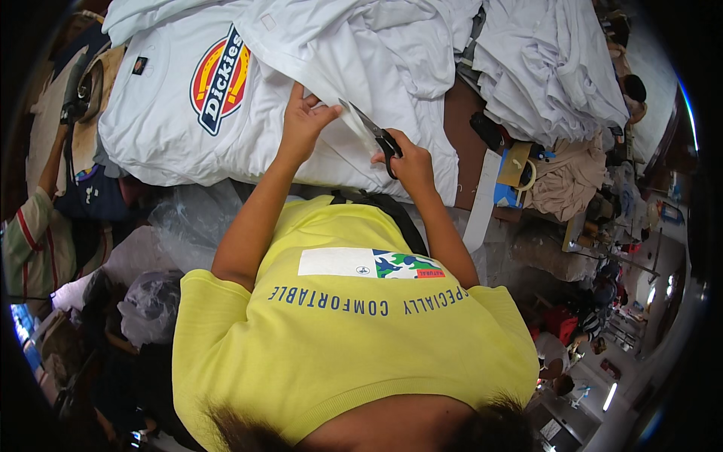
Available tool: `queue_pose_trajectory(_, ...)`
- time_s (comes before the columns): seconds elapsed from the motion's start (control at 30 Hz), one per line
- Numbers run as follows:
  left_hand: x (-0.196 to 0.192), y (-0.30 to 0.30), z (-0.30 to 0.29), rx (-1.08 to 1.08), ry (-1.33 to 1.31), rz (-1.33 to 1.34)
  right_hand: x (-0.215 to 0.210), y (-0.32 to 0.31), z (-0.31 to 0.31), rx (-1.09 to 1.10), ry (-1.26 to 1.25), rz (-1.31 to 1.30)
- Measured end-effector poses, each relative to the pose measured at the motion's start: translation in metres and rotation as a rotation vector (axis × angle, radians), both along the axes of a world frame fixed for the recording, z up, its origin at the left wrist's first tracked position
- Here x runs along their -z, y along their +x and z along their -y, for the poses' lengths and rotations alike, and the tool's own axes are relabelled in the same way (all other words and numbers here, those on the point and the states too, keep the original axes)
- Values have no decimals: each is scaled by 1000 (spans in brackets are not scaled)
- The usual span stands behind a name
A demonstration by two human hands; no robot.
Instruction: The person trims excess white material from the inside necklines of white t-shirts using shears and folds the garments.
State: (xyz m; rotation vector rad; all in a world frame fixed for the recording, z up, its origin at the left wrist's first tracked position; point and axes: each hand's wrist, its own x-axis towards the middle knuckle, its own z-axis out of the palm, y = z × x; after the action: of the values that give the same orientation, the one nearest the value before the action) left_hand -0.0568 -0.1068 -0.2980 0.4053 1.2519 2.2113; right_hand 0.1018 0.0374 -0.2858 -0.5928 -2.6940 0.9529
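Observation:
My right hand (410, 164) grips a pair of scissors (374, 134) with black handles, fingers through the loops. The blades point up and left, against the edge of a white T-shirt (324, 64). Just left of the blade tips, my left hand (307, 124) pinches that shirt's edge between thumb and fingers. Beneath both hands lies a pile of white T-shirts (158, 162). The top one at left carries a red, yellow and dark blue printed emblem (221, 80).
A tall stack of white garments (553, 75) stands at the far right. Beside it are a roll of tape (529, 177) and crumpled beige cloth (568, 177). At left, another person's arm (53, 162) reaches over fabric. A clear plastic bag (151, 309) sits lower left.

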Motion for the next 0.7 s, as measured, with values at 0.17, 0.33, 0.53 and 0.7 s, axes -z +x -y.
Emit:
queue_pose_trajectory(0.17,-3,-6,2,12,9,2,-3,-3,3,9,84,-56)
queue_pose_trajectory(0.33,-4,-9,2,60,19,-33,-16,-23,8,3,126,-89)
queue_pose_trajectory(0.53,-8,-12,1,51,23,-28,-16,-18,6,23,17,65)
queue_pose_trajectory(0.7,-8,-18,-3,60,25,-12,4,-8,2,43,5,-52)
